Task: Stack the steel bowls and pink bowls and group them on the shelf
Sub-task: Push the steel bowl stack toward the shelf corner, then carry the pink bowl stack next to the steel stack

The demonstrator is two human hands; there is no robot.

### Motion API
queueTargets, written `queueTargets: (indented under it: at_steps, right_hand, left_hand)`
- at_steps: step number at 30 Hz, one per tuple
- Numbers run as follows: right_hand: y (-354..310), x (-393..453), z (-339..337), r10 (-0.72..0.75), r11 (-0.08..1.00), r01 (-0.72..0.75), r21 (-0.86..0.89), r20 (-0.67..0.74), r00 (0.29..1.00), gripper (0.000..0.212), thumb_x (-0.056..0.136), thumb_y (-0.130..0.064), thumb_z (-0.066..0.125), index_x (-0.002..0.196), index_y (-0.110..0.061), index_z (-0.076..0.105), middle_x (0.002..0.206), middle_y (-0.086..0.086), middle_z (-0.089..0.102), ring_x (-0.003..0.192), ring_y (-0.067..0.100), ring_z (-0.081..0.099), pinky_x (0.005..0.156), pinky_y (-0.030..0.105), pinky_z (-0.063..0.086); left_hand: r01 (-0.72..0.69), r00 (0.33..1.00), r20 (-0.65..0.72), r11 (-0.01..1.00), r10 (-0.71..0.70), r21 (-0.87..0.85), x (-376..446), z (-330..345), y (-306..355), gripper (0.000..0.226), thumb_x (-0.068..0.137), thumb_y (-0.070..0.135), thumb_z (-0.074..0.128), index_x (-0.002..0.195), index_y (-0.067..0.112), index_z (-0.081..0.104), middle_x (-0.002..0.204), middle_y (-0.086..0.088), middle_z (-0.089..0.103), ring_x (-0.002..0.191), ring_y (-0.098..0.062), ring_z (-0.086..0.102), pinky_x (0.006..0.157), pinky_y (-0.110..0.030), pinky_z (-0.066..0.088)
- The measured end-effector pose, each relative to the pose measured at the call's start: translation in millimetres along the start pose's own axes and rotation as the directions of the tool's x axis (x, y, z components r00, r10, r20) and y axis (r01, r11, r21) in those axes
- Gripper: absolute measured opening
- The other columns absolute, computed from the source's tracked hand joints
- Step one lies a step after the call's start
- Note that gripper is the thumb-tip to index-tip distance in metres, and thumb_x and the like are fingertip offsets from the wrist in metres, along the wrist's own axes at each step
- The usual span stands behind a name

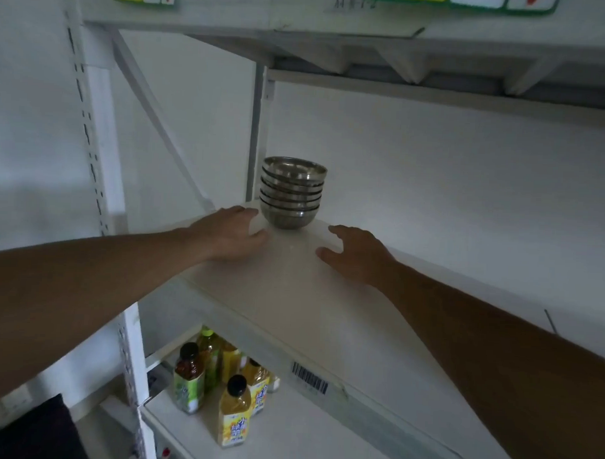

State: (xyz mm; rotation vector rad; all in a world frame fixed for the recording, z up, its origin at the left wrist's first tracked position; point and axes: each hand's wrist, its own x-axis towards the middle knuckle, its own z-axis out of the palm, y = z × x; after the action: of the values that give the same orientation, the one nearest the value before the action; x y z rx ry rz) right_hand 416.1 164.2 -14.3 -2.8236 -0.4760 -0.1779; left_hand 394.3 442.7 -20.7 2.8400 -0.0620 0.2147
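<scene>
Shelf [292,290]; hands spread beside steel bowls [292,191].

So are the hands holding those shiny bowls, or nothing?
Nothing is held. The left hand and right hand are open, either side of the steel bowl stack on the shelf, not gripping it.

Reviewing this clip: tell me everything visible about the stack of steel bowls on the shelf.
The stack of steel bowls is several shiny, grey metal bowls nested upright, rims showing as stacked bands, perhaps six. It stands straight on the white shelf near its back left corner. The left hand lies beside its base, fingertips close to it, contact unclear. The right hand rests apart from it. No pink bowls show.
</scene>
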Motion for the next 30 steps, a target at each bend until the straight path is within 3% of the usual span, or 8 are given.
queueTargets:
  at_steps: [5, 11, 18, 25, 30]
  right_hand:
    - [-3, -53, -12, -0.03, 0.999, 0.03, -0.033, 0.008, 1.0, 0.075, 0.097, -0.066, 0.056, 0.161, -0.028, 0.042, 0.169, 0.001, 0.043, 0.154, 0.023, 0.039, 0.123, 0.041, 0.033]
    - [6, -134, -32, -0.043, 0.999, 0.044, 0.022, -0.046, 0.998, 0.066, 0.097, -0.067, 0.052, 0.153, -0.031, 0.052, 0.16, -0.001, 0.052, 0.146, 0.021, 0.047, 0.116, 0.041, 0.04]
    - [16, -243, -45, -0.145, 0.986, 0.149, 0.078, -0.054, 0.988, 0.059, 0.097, -0.06, 0.053, 0.147, -0.029, 0.058, 0.151, 0.0, 0.061, 0.137, 0.025, 0.056, 0.11, 0.042, 0.048]
    - [53, -353, -73, -0.172, 0.977, 0.181, 0.115, -0.086, 0.981, 0.053, 0.097, -0.055, 0.06, 0.144, -0.03, 0.062, 0.146, 0.001, 0.065, 0.132, 0.024, 0.061, 0.109, 0.04, 0.049]
    - [107, -432, -95, -0.121, 0.988, 0.127, 0.089, -0.078, 0.99, 0.047, 0.097, -0.052, 0.065, 0.138, -0.03, 0.066, 0.136, -0.004, 0.071, 0.115, 0.016, 0.068, 0.101, 0.038, 0.056]
  left_hand:
    - [-0.056, 0.998, 0.008, 0.993, 0.055, 0.107, -70, -24, 30, 0.081, 0.101, 0.071, 0.042, 0.168, 0.027, 0.031, 0.174, -0.003, 0.034, 0.155, -0.025, 0.038, 0.124, -0.042, 0.034]
    - [-0.015, 0.999, -0.037, 0.988, 0.021, 0.155, -159, -35, 80, 0.069, 0.107, 0.06, 0.044, 0.167, 0.029, 0.032, 0.172, -0.002, 0.036, 0.152, -0.025, 0.041, 0.12, -0.04, 0.037]
    - [0.034, 0.998, -0.05, 0.997, -0.03, 0.073, -245, -15, 151, 0.062, 0.107, 0.051, 0.05, 0.163, 0.026, 0.04, 0.169, -0.006, 0.042, 0.151, -0.028, 0.044, 0.12, -0.042, 0.04]
    - [-0.095, 0.995, -0.041, 0.993, 0.092, -0.073, -287, 17, 227, 0.064, 0.099, 0.06, 0.053, 0.158, 0.033, 0.047, 0.163, 0.002, 0.051, 0.146, -0.019, 0.049, 0.117, -0.04, 0.042]
    - [-0.276, 0.961, -0.017, 0.954, 0.276, -0.12, -305, 39, 289, 0.066, 0.096, 0.062, 0.056, 0.155, 0.033, 0.05, 0.159, 0.009, 0.055, 0.145, -0.011, 0.048, 0.111, -0.027, 0.037]
